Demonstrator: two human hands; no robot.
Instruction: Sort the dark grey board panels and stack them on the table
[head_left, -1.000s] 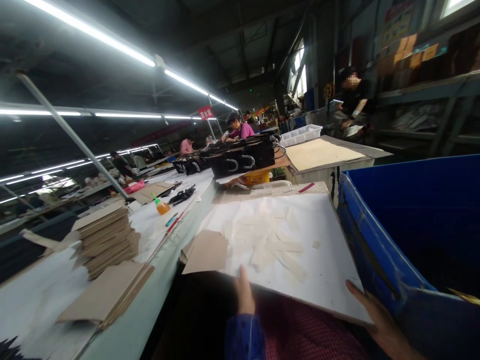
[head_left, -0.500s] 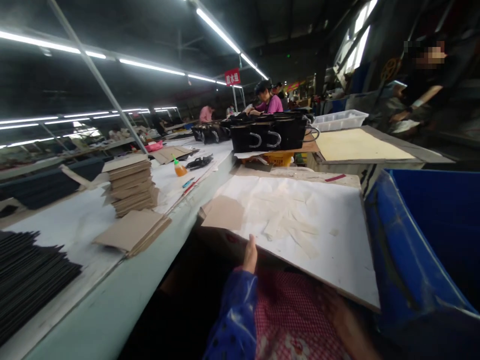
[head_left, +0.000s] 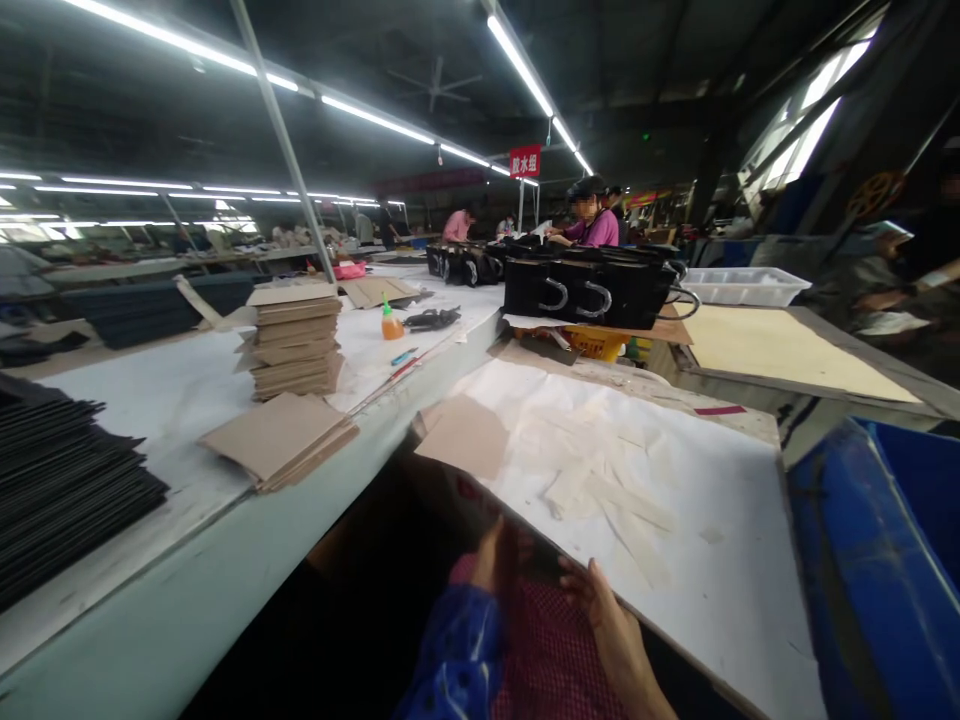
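Observation:
My left hand [head_left: 493, 556], below a blue dotted sleeve [head_left: 459, 640], is at the near edge of a small table [head_left: 739, 580] covered in white paper. Its thumb points up and its fingers, partly in shadow, look stretched out with nothing seen in them. My right hand [head_left: 609, 620] is beside that same edge, fingers apart and holding nothing I can see. On the paper lie several thin cream strips [head_left: 600, 490] in a loose pile. A brown cardboard piece [head_left: 466, 437] lies at the table's left corner. A red checked apron [head_left: 555, 640] shows between my hands.
On the long bench at left are stacked brown cards [head_left: 296, 340], loose cards [head_left: 274, 435], black sheets [head_left: 71, 490], an orange-filled bottle [head_left: 391, 322] and a blue cutter [head_left: 403, 357]. Black bags [head_left: 585, 290] stand ahead. A blue bin [head_left: 862, 560] is at right. People are farther off.
The view has turned left, so the scene sits farther right. My right hand has come up to the table's edge. My left hand is lower, in shadow.

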